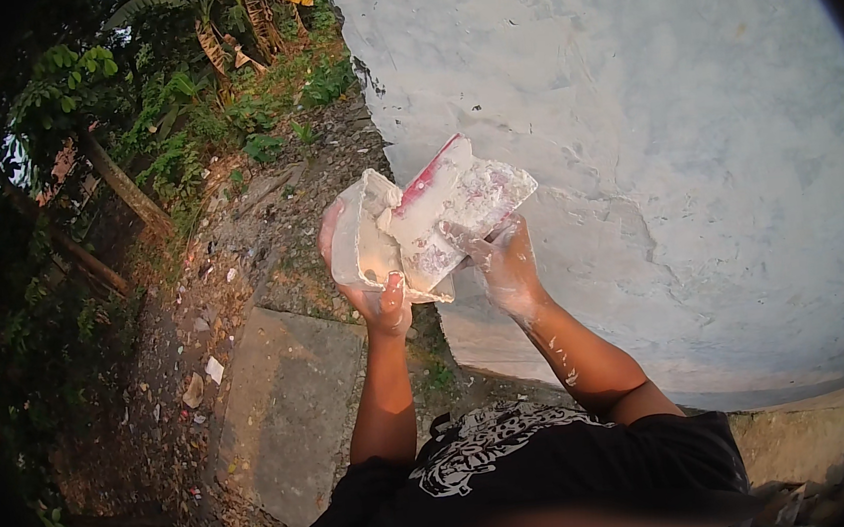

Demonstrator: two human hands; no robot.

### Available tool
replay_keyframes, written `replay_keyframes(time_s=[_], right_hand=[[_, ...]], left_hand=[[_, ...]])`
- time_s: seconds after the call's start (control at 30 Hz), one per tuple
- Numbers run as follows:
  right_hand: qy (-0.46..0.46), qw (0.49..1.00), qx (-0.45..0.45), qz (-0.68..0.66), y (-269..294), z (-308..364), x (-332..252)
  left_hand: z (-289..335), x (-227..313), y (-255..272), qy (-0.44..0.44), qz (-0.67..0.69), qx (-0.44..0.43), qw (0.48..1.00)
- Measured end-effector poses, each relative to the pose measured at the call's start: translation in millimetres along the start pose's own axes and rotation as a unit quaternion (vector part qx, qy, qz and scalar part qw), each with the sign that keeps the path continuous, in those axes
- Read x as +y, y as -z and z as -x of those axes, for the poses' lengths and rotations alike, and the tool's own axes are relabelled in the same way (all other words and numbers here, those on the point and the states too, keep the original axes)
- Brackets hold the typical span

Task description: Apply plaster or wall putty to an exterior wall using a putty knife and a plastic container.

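My left hand (pixel 382 302) is closed round a whitish plastic container (pixel 351 242), its thumb hooked over the near rim. White paste is smeared along the container's edges. In my right hand (pixel 508 268) is a flat plastering float (pixel 457 202), caked with white paste and showing a red strip along one edge. The float lies tilted across the container's opening, its lower left part over the rim; whether it touches the paste inside is hidden. Both hands are dusted white. The pale wall (pixel 632 135) rises just beyond my right hand.
The wall carries uneven, partly rough plaster and ends at a ragged left edge. Left of me lie a concrete slab (pixel 294 405) and stony ground (pixel 188 344) with litter. Trees (pixel 124 184) and green plants (pixel 261 147) stand farther off.
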State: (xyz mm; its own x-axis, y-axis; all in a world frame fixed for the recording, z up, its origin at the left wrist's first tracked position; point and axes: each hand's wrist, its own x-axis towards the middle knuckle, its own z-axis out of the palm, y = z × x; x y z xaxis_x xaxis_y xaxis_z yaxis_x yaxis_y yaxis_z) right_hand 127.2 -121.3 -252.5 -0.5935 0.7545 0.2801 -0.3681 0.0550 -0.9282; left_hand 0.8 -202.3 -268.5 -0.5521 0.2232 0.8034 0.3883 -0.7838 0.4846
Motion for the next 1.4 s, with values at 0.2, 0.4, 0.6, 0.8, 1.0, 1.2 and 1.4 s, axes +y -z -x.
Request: replay_keyframes(time_s=[0.2,0.4,0.6,0.8,1.0,1.2,1.4], right_hand=[[0.015,0.995,0.017,-0.100,4,-11,-1],[0.060,0.985,0.024,-0.162,11,-9,-39],[0.112,0.955,-0.012,-0.275,25,-11,-88],[0.168,0.949,-0.064,-0.260,29,-20,-120],[0.180,0.951,-0.042,-0.248,26,-22,-125],[0.275,0.931,-0.053,-0.235,11,-47,-178],[0.387,0.910,-0.034,-0.144,-25,-80,-268]], left_hand=[[-10,4,-14,0.021,0.001,-0.060,0.998],[-24,5,-31,0.056,0.088,-0.090,0.991],[-76,30,-58,0.054,0.184,-0.111,0.975],[-104,65,-74,0.027,0.164,-0.139,0.976],[-123,72,-73,-0.018,0.155,-0.143,0.977],[-154,73,-90,0.033,0.252,-0.129,0.959],[-202,91,-87,0.048,0.272,-0.178,0.945]])
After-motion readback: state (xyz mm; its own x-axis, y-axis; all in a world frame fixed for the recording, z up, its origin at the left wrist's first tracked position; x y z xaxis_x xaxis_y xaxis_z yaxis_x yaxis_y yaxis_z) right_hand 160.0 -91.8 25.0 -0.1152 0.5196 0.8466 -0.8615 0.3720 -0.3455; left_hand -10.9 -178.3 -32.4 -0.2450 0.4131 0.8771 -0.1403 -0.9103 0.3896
